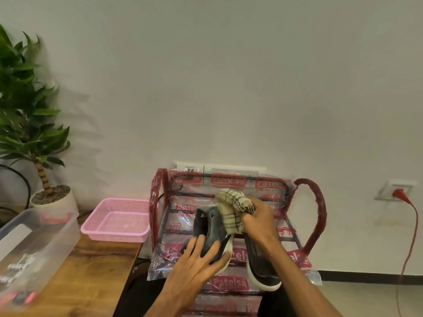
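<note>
Both hands, the left hand (192, 264) and the right hand (258, 221), come up from the bottom edge with bare forearms and meet at a black shoe (210, 227).

Far to the left of the left hand, a leafy plant (25, 106) stands in a white pot (57, 202) on a wooden table (96, 271). Nearer to the hand, on the same table, is a clear plastic box (45, 236). Its white markings are too blurred to read. A pink basket (114, 236) sits just left of and beyond the hand, at the table's edge.

The left hand grips the black shoe from below. Its fingers spread over the dark upper and its thumb lies along the white sole edge, so the shoe tilts up and away from the person. On the shoe's right side lies a cream cloth (231, 209) with thin black stripes. The right hand holds it bunched, fingers curled round it and wrist bent down toward the shoe.

Below the right hand, just under the forearm, a second shoe (263, 266) rests on a rack (317, 216) wrapped in clear and red plastic. The wrap is printed again and again with "Patelsa" (229, 283) in white on red. The smaller print beneath is unreadable.

Well to the right of the right hand, a red plug (399, 192) sits in a wall socket (393, 185), and its red cable (412, 236) hangs down.
</note>
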`<act>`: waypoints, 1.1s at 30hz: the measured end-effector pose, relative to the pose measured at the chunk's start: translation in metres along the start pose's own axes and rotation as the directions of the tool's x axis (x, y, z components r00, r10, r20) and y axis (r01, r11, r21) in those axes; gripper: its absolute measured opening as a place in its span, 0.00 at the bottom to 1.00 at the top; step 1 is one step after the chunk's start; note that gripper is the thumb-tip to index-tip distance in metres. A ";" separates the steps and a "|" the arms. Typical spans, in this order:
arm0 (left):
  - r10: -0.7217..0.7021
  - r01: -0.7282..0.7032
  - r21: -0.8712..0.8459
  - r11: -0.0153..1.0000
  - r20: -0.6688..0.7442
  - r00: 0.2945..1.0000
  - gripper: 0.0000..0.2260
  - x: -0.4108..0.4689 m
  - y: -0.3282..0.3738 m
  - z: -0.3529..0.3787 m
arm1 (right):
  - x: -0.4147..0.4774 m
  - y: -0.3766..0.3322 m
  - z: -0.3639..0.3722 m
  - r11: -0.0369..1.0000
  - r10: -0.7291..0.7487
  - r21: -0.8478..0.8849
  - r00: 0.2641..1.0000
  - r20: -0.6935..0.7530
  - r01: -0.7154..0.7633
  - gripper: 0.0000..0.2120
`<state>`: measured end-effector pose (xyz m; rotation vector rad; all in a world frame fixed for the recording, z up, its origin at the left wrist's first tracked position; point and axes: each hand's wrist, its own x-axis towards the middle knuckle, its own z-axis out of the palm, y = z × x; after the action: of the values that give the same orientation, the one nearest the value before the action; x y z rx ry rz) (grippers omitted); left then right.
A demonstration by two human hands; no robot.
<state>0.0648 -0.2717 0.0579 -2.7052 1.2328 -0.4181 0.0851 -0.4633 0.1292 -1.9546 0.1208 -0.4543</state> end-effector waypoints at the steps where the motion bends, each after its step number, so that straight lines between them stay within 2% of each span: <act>1: 0.004 -0.004 0.007 1.000 -0.009 1.000 0.48 0.000 0.001 0.001 | 0.000 0.001 0.001 0.999 -0.010 -0.031 0.998 -0.069 0.008 0.21; 3: 0.015 -0.014 0.027 1.000 -0.032 0.999 0.47 -0.002 0.001 0.001 | 0.000 0.004 0.002 0.997 -0.033 -0.076 0.987 -0.157 0.021 0.23; 5: 0.037 -0.034 0.057 0.998 -0.055 0.998 0.45 -0.005 -0.002 0.002 | -0.001 0.006 0.006 0.996 -0.043 -0.079 0.983 -0.178 0.029 0.24; 8: 0.037 -0.033 0.070 0.997 -0.057 0.998 0.41 -0.011 -0.004 0.000 | -0.004 0.014 0.018 0.997 -0.037 -0.077 0.992 -0.124 0.027 0.23; 13: 0.014 -0.007 0.079 0.997 -0.095 0.995 0.27 -0.011 0.013 0.005 | -0.017 0.022 0.042 0.993 -0.002 -0.115 0.999 -0.043 -0.003 0.26; 17: -0.088 0.081 -0.156 0.984 -0.035 0.996 0.22 -0.009 0.024 -0.009 | -0.024 0.024 0.048 0.988 0.014 -0.156 0.999 -0.042 -0.021 0.28; 21: -0.311 0.243 -0.437 0.866 -0.090 0.946 0.16 -0.003 0.030 -0.027 | -0.028 0.025 0.046 0.989 0.012 -0.143 0.999 -0.047 -0.019 0.28; 24: -0.472 0.368 -0.520 0.771 -0.080 0.878 0.16 0.011 0.028 -0.039 | -0.030 0.024 0.044 0.993 0.014 -0.120 0.998 -0.065 -0.022 0.25; 26: -0.541 0.423 -0.524 0.739 -0.088 0.837 0.20 0.020 0.023 -0.040 | -0.032 0.023 0.044 0.994 0.027 -0.105 0.996 -0.079 -0.035 0.25; 29: -0.565 0.476 -0.475 0.740 -0.056 0.823 0.27 0.032 0.009 -0.037 | -0.035 0.024 0.044 0.995 0.063 -0.073 0.993 -0.095 -0.070 0.26; 33: -0.508 0.508 -0.463 0.726 0.138 0.850 0.36 0.049 -0.004 -0.033 | -0.039 0.029 0.041 0.993 0.105 -0.050 0.989 -0.106 -0.110 0.24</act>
<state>0.0882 -0.3068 0.0999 -3.4813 0.6112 -0.1631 0.0671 -0.4292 0.0785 -1.9684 0.3064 -0.4847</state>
